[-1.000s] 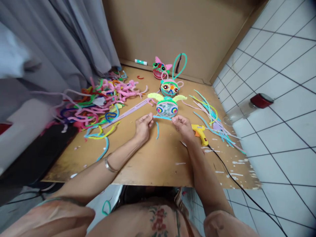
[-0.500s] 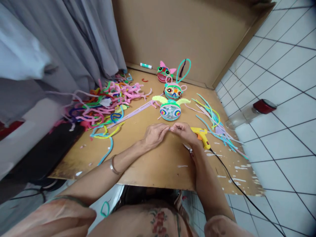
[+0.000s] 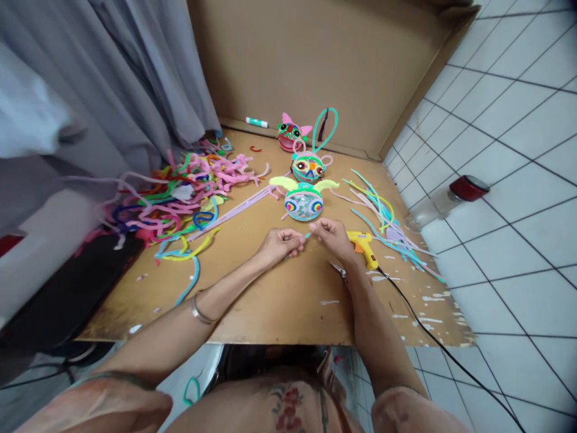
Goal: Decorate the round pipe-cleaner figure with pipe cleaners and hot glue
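Between my two hands runs a short bit of blue pipe cleaner (image 3: 308, 235), mostly hidden by the fingers. My left hand (image 3: 280, 246) pinches one end between thumb and fingertips, with a little blue also peeking out below it. The closed fingers of my right hand (image 3: 332, 238) meet the other end. Just beyond them sits a clear ball figure (image 3: 304, 207) with ringed eyes and pale yellow wing shapes. Beside my right hand lies a yellow glue gun (image 3: 366, 248). Scissors (image 3: 338, 270), partly covered, rest under my right wrist.
Two more decorated ball figures, one pink-eared (image 3: 291, 137) and one loop-eared (image 3: 308, 167), stand behind. A tangled pipe cleaner heap (image 3: 180, 192) covers the left; loose strands (image 3: 387, 222) lie right. The glue gun's black cord (image 3: 419, 322) crosses the table (image 3: 288, 307). A glue stick (image 3: 256, 122) lies at the back.
My hands have parted slightly, so the blue pipe cleaner now shows between the fingertips. The whole view has shifted a little, moving the table items leftward.
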### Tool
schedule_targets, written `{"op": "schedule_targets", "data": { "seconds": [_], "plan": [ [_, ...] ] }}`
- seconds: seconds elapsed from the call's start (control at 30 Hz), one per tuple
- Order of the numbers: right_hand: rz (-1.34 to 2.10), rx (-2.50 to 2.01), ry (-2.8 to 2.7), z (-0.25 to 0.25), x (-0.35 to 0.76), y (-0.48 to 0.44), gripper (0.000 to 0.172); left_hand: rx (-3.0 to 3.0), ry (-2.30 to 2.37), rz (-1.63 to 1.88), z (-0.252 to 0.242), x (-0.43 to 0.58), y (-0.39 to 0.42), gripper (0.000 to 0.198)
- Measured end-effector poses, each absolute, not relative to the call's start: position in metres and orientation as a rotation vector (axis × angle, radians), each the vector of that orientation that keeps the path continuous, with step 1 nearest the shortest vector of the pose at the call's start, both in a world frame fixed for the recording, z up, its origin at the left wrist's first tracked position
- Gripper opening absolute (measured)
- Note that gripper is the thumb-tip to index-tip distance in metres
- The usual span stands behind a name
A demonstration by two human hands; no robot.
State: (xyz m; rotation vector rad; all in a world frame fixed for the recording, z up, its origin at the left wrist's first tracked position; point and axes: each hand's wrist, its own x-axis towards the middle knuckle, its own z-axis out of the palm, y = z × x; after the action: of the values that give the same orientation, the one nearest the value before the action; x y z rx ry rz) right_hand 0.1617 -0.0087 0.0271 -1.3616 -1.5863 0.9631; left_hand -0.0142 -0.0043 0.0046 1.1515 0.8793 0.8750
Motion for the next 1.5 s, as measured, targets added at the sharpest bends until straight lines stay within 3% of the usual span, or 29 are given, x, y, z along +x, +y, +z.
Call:
{"op": "schedule_targets", "data": {
  "seconds": [0.27,0.4,0.6,0.93,1.2,1.5],
  "plan": [
    [-0.109,-1.908,-1.335,0.035,0.194,-0.025,0.035,1.193,0.895,0.891,0.002,-0.012,-0.005,0.036],
    [-0.356,-2.270,-1.261,0.027,0.212,-0.050,0.040,1.217,0.903,0.857,0.000,-0.007,-0.001,0.033],
    [-0.222,-2.626,-1.306,0.015,0.210,-0.066,0.060,1.261,0.944,0.885,0.000,0.028,-0.002,0.027],
    [-0.051,-2.525,-1.217,0.017,0.216,-0.064,0.047,1.248,0.922,0.966,-0.005,0.040,-0.016,0.034],
    [0.118,-2.495,-1.120,0.027,0.214,-0.065,0.050,1.293,0.935,0.949,-0.005,0.038,-0.017,0.035],
    [-0.027,-2.530,-1.087,0.025,0.212,-0.065,0.047,1.283,0.937,0.951,-0.009,0.039,-0.014,0.039]
  ]
}}
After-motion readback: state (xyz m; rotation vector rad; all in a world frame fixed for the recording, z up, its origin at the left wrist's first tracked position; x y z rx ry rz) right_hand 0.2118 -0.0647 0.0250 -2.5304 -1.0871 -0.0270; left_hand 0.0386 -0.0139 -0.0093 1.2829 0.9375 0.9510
